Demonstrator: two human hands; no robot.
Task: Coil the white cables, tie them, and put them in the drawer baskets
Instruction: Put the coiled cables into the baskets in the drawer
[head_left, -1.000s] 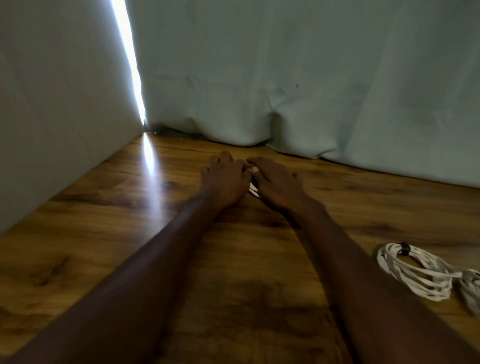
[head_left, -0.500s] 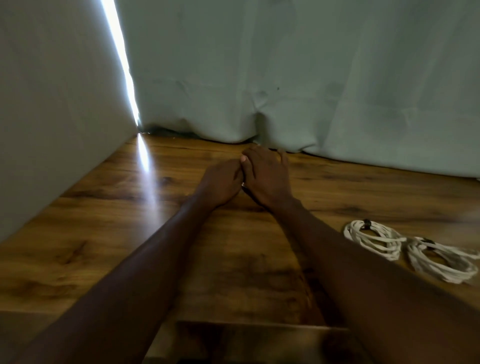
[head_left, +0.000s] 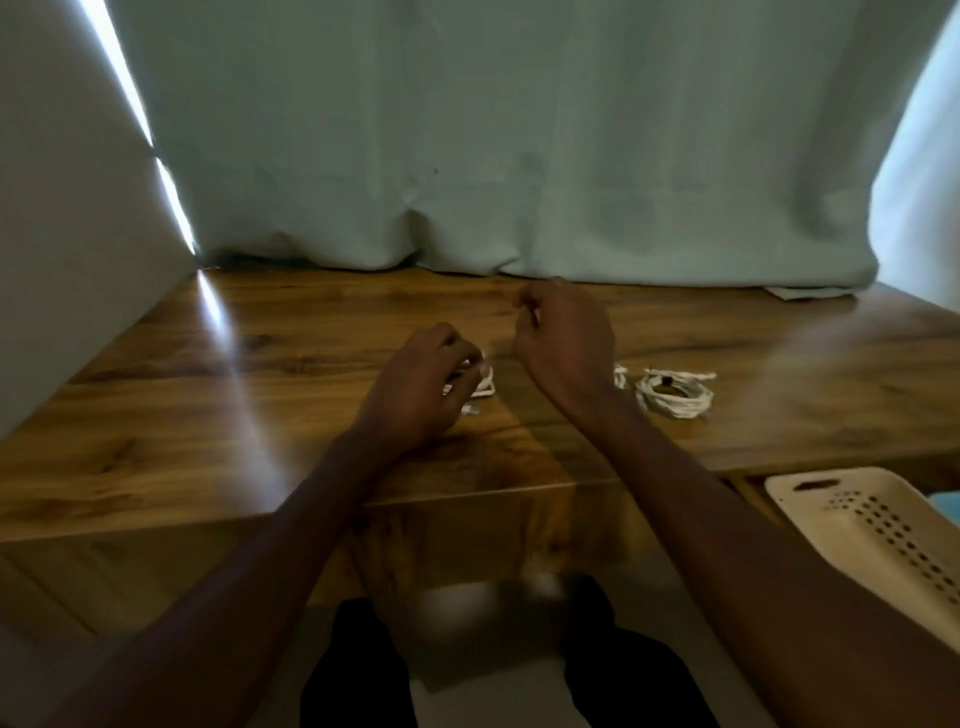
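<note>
Left hand (head_left: 421, 387) is down on the worktop (head_left: 260, 364), near the middle, fingers curled over a small white cable coil (head_left: 480, 387), pinning it flat. Right hand (head_left: 563, 338) is lifted just above, fingers bunched as if pinching something thin; whether it holds a tie or a cable end, I cannot tell. My read: this is the tying step. Keep the left grip firm so the loops don't spring open, pass the tie round the whole bundle, and cinch it snug. Toward the right sits a tied coil (head_left: 675, 397) with a dark band, and the edge of another peeks out behind the right wrist. The cream drawer basket (head_left: 878, 525) waits below the front right edge.
</note>
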